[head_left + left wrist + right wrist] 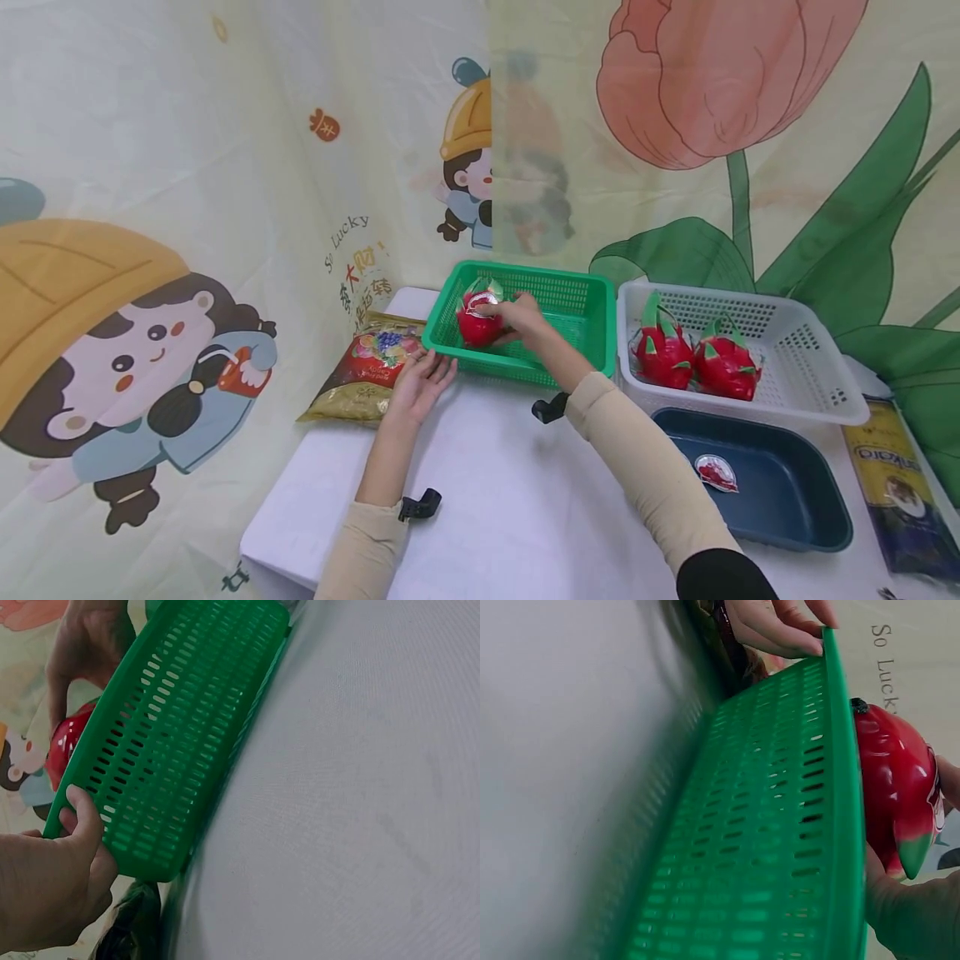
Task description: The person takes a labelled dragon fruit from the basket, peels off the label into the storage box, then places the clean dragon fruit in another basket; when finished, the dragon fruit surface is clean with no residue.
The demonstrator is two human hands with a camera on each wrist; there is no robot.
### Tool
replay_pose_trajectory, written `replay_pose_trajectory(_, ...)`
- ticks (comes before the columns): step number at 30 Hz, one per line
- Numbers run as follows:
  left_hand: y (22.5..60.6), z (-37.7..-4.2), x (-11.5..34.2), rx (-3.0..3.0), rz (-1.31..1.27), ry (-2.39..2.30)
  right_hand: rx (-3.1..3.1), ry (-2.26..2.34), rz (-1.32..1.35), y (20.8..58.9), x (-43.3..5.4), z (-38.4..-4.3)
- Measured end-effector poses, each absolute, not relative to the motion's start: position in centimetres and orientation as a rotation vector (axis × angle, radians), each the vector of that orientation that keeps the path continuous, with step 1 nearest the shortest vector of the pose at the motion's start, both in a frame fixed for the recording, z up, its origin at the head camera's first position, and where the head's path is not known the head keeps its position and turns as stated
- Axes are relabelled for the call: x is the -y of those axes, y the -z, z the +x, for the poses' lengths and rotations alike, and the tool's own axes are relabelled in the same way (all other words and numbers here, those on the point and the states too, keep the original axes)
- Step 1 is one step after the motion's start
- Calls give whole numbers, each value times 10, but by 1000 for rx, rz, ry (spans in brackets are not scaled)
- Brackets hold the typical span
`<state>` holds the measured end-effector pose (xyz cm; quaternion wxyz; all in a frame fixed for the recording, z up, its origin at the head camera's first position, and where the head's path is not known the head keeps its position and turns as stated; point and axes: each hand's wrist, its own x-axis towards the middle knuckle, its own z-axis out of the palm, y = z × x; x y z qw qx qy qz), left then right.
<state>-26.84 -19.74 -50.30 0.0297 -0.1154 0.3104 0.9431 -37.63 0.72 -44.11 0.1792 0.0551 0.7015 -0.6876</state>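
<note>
A green perforated basket [555, 367] stands at the back of the table. My right hand [519, 317] reaches over its front rim and grips a glossy red dragon fruit [477, 327] with green leaf tips and a round label. The fruit is at the basket's left end; in the right wrist view, the dragon fruit [892, 772] shows above the rim. At the front left corner, my left hand [422, 385] holds the basket's rim, its fingers pressed to the wall in the left wrist view. Part of the fruit is hidden behind the basket wall in both wrist views.
Two more dragon fruits [693, 360] sit in a white perforated basket [802, 333] on the right. Before it lies a dark blue tray [795, 492] with a round label [716, 472] inside. A candy bag [367, 367] borders the left; a yellow and blue packet [896, 492] lies far right.
</note>
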Motion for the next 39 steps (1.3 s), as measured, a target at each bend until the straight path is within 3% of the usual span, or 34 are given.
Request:
replay_pose_trajectory(21,506,-268,195,-920,-386,-2903,-2096,1958,-16,395,-90,-296)
replay_pose_trajectory(39,503,-271,197,-919,-355,-2895,-1983,2029,-47,418,-159,-210)
